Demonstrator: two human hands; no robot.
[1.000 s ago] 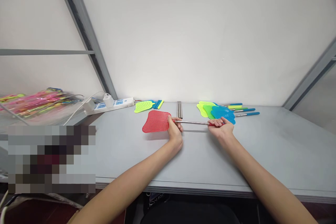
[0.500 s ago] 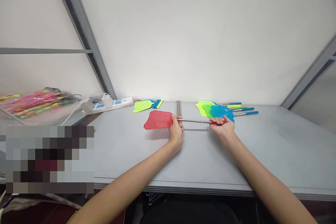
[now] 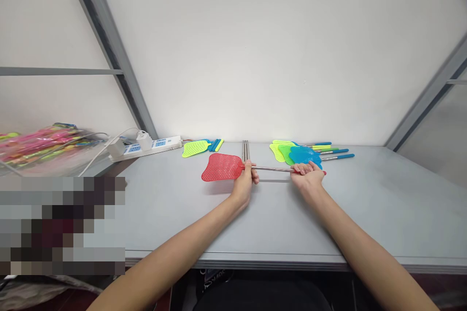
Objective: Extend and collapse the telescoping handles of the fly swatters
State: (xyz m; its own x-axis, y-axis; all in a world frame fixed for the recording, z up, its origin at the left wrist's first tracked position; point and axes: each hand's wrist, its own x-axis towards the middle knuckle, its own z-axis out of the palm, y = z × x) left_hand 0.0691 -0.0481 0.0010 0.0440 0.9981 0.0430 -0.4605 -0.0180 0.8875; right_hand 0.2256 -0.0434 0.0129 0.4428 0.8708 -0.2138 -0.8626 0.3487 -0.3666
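A red fly swatter (image 3: pixel 222 167) is held level above the table, its perforated head to the left and its metal rod running right. My left hand (image 3: pixel 245 182) is closed around the rod just beside the head. At the other end my right hand (image 3: pixel 308 176) grips the handle, whose red tip pokes out past the palm. Behind the right hand lie several fly swatters with a blue head (image 3: pixel 304 155), a green one and yellow ones, fanned over each other. Several bare metal rods (image 3: pixel 245 148) lie side by side behind my left hand.
On the grey table (image 3: pixel 277 223), a yellow swatter head (image 3: pixel 196 148) lies beside blue and yellow handles (image 3: pixel 217 145) at the back left. A power strip (image 3: pixel 160 146) with plugs and cables stands further left, near plastic-wrapped colourful items (image 3: pixel 47 143). A wall closes off the back.
The left hand has shifted slightly right, and the neck of the swatter head now shows. The red handle tip has come into sight past the right hand. The view has turned a little.
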